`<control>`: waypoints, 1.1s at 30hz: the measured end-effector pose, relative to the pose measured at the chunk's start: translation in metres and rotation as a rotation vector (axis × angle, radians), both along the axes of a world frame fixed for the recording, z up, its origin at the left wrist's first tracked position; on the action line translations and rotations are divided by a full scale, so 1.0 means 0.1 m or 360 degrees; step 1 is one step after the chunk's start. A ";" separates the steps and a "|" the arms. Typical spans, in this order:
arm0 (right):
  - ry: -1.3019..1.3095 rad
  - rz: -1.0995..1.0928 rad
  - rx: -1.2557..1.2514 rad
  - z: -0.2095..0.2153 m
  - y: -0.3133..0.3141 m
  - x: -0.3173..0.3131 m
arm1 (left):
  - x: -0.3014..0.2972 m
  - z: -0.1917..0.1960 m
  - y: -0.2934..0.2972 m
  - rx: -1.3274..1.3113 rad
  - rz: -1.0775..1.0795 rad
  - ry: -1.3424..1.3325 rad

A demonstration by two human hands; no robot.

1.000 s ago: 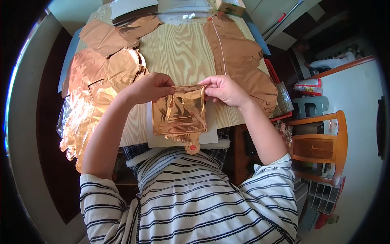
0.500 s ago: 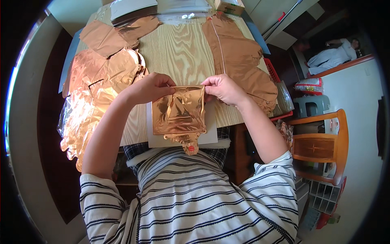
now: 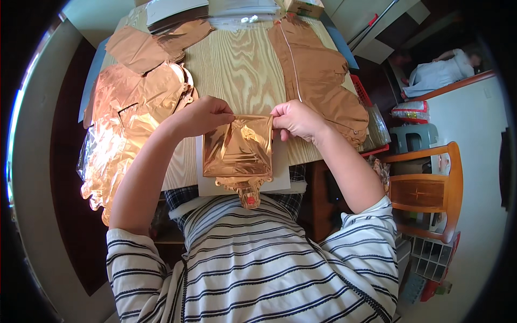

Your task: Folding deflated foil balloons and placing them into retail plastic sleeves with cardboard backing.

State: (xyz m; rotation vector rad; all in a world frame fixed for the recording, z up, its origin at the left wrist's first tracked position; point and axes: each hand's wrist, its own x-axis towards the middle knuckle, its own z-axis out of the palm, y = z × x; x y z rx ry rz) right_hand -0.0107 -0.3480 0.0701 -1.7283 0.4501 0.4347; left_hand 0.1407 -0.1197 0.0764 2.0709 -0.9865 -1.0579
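A shiny copper-gold foil balloon, folded into a near-square, is in front of me at the table's near edge. Its narrower scalloped end with a small red mark hangs toward my body. My left hand pinches the far edge of the foil near its left part. At the far right corner, my right hand has it between thumb and fingers. Beneath the foil lies a pale board, partly covered. Close by my left forearm is a heap of flat copper foil balloons.
On the right of the wood-grain table lies a stack of copper foil sheets crossed by a pale ribbon. Boards and a cardboard box stand at the far edge. A wooden chair is at right; another person is beyond.
Both hands keep their pinch on the foil, which shifts very slightly and shows changed creases and reflections. The person in the background has changed posture.
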 end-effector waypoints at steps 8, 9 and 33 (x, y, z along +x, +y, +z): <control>0.0073 -0.0036 -0.0010 -0.06 0.00 -0.06 | -0.07 -0.04 -0.03 0.0083 -0.0010 -0.0216; 0.0072 -0.0031 0.0009 -0.07 -0.02 -0.07 | -0.07 -0.03 -0.04 0.0102 -0.0006 -0.0234; 0.0228 -0.0063 0.0149 -0.05 0.01 -0.13 | -0.13 0.05 -0.03 0.0075 0.0000 -0.0212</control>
